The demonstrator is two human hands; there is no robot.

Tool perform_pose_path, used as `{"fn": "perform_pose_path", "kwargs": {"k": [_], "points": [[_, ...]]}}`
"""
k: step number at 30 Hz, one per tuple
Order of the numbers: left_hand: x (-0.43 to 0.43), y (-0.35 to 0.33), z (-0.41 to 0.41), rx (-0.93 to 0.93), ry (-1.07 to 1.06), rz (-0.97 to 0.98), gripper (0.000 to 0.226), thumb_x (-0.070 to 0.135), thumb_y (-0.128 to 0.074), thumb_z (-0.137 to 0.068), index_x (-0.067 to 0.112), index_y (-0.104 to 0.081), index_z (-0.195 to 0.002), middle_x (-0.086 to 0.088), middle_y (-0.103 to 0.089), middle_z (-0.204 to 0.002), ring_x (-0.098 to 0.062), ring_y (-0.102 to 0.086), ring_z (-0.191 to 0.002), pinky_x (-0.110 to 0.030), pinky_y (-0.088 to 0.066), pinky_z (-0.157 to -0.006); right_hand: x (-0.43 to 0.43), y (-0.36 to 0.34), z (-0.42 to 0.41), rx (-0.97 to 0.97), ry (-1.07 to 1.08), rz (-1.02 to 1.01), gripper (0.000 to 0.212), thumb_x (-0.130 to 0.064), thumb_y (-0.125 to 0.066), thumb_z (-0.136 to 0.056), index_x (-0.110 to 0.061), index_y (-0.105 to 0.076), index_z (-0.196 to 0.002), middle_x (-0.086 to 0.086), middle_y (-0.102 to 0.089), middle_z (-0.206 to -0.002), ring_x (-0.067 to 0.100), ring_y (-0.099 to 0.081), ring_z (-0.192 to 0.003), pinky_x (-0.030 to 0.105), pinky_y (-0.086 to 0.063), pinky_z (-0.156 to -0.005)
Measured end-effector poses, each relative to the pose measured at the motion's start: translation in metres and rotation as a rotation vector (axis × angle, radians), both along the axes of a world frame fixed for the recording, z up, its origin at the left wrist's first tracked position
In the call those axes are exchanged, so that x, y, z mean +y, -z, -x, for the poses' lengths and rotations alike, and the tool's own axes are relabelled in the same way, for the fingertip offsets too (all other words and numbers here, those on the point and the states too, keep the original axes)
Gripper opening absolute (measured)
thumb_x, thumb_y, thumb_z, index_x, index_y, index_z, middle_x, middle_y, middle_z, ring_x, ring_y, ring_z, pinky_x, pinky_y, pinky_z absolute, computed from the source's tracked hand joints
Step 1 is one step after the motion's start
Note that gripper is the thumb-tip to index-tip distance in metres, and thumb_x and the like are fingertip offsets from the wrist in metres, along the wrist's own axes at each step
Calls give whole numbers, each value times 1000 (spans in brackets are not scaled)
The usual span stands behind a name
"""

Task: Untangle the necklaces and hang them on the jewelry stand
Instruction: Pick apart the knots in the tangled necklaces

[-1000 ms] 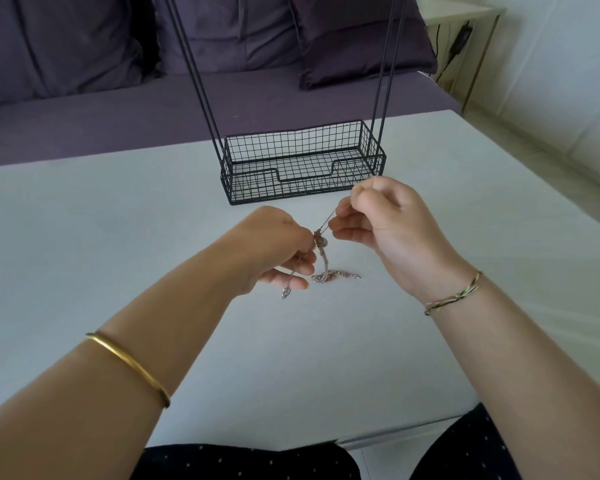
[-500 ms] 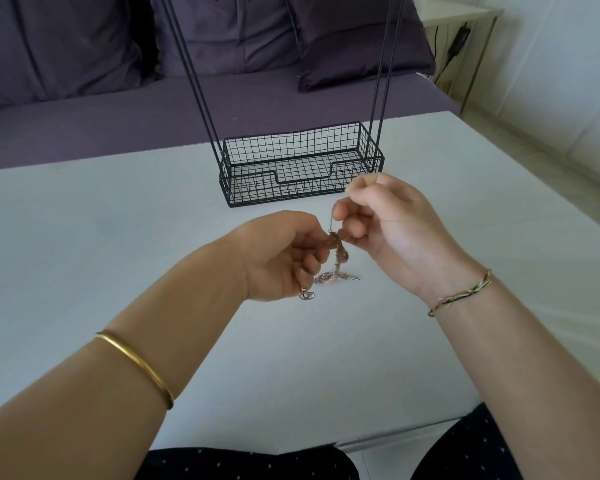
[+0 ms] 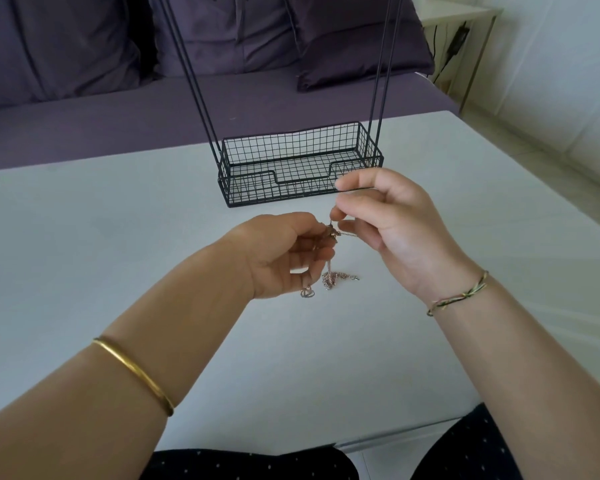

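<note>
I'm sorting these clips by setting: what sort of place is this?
Probably a home living room: a purple sofa with cushions sits behind the white table, and a small side table stands by the wall.

The tabletop (image 3: 101,244) is white, smooth and matt, with a faint sheen. The jewelry stand (image 3: 293,157) is thin black metal wire, a matt grid basket with slim rods. The necklaces (image 3: 330,278) are fine metal chains — rose-gold and silvery, lightly glinting. A polished gold-coloured metal bangle (image 3: 132,370) circles the left wrist, a woven thread bracelet (image 3: 461,295) the right. Behind, the sofa (image 3: 118,112) is purple cloth — softly creased.
</note>
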State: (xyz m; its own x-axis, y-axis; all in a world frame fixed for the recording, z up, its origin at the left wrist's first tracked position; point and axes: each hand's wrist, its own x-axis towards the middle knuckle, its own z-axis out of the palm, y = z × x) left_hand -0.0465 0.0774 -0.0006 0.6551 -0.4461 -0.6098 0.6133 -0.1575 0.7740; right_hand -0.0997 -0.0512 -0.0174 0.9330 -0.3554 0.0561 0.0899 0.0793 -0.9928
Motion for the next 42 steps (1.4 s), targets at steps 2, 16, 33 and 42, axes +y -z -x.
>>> {"fn": "perform_pose_path", "kwargs": {"k": [2, 16, 33, 42], "points": [[-1, 0, 0, -9, -44, 11, 14, 8, -52, -91, 6, -59, -79, -6, -63, -72, -12, -59, -55, -19, -50, -48, -1, 1, -1, 18, 31, 46, 14, 2, -61, -82, -10, -63, -88, -4, -59, -54, 15, -41, -48, 31, -46, -68], [-2, 0, 1, -155, -108, 30, 18, 4, -50, -91, 3, -60, -77, -8, -58, -71, -13, -55, -59, -21, -51, -48, 3, 7, -1, 33, 55, 493, 14, -12, -68, -80, -22, -69, -71, -14, -62, -60, -3, -52, -56, 14, -41, -58], [-3, 2, 5, -67, 71, -24, 20, 8, -51, -91, 9, -62, -76, -6, -58, -71, -15, -57, -58, -26, -56, -53, 7, 4, 3, 52, 40, 197, 15, -5, -61, -86, -14, -65, -75, 2, -61, -67, 3, -43, -44, 30, -43, -58], [-4, 0, 2, 4, 13, 37, 18, 9, -52, -91, 7, -60, -75, -1, -47, -57, -9, -41, -44, -15, -37, -39, 4, 6, 0, 60, 31, 180, 12, -7, -64, -84, -17, -67, -77, 4, -64, -74, 11, -59, -72, 28, -52, -70]]}}
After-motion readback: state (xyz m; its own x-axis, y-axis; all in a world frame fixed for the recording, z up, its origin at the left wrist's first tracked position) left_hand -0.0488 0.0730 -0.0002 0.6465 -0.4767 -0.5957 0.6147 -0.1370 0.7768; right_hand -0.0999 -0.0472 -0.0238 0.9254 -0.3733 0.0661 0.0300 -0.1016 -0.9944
